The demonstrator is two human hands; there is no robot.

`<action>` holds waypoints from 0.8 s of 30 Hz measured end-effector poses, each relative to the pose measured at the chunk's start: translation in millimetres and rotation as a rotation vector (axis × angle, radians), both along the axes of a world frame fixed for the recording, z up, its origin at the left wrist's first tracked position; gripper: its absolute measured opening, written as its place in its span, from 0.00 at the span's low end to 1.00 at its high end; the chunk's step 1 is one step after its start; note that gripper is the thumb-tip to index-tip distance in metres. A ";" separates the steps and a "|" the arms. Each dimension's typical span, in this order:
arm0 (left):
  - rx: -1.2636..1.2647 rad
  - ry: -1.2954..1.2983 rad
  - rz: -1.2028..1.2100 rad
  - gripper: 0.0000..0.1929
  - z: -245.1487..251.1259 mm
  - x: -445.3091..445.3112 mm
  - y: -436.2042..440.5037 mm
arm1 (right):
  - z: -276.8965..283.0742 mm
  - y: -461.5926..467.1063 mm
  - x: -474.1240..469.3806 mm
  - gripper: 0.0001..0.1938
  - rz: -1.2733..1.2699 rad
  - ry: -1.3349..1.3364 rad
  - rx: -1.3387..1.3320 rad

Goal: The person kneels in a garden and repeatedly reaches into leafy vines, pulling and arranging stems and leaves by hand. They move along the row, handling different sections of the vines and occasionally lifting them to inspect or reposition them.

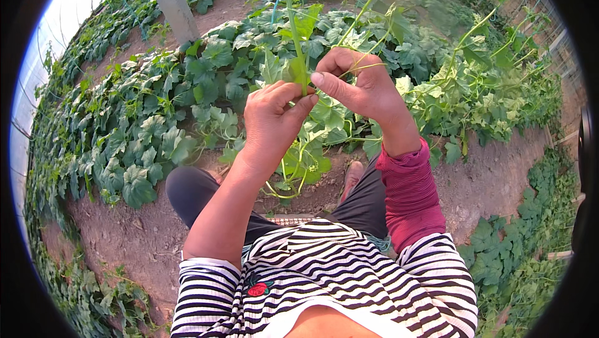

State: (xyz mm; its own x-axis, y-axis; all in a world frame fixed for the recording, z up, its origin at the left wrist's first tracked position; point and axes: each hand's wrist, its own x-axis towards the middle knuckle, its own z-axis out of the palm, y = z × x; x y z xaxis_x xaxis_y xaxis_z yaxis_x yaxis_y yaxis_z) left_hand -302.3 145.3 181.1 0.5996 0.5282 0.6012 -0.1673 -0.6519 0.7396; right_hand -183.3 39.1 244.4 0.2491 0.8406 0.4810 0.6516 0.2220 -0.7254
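Note:
My left hand [279,111] pinches an upright green vine stem [296,40] between thumb and fingertips. My right hand [367,83] is just to the right of it, its thumb tip close beside the stem and its fingers bent. A thin yellow-green tendril [371,65] crosses the right hand, and a second stem [362,12] rises from behind its fingers. Whether those fingers grip anything is not clear. Below my hands hangs a curling vine shoot with a broad leaf [306,165].
Leafy vines [140,136] cover a row across the front, with more climbing vines [468,90] to the right. A concrete post [173,3] stands at back left. Bare soil paths [126,235] run along the rows. My bent knees [192,193] flank the hanging shoot.

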 end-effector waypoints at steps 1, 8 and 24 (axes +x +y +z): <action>-0.076 0.030 -0.002 0.08 2.7 -1.6 -3.1 | -1.1 0.2 -0.4 0.08 0.001 0.004 -0.029; -0.629 0.086 -0.324 0.09 -8.4 -14.3 -0.4 | -6.7 8.5 5.5 0.07 0.097 -0.466 -0.076; -0.408 0.303 -0.009 0.08 -70.1 -21.6 -2.5 | -43.2 5.3 11.7 0.07 0.186 -0.439 -0.279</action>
